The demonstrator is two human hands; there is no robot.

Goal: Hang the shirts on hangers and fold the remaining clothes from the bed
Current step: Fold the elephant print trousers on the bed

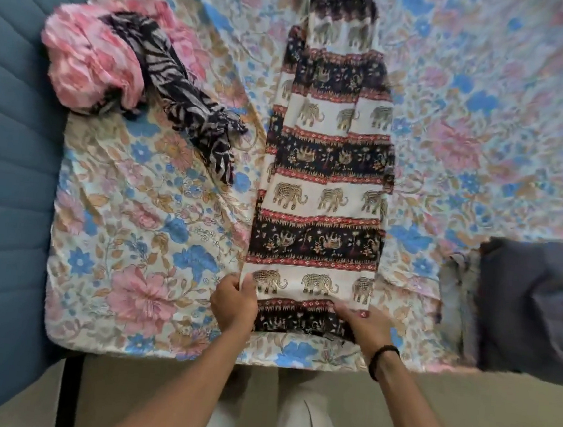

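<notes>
Thin printed fabric: elephant-band trousers (323, 190) lie flat, long and narrow, mid-bed (133, 233). Left hand (233, 303) pinches their near-left edge; right hand (363, 326) curls over the near hem. Left of trousers: crinkled pink cloth (89, 57), zebra scarf (187, 101). Right: dark pile (536, 306).

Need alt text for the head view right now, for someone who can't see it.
Both hands, left hand and right hand, grip the near end of elephant-print trousers laid lengthwise on a floral bedsheet. A pink garment and zebra-print garment lie left, dark clothing right.
</notes>
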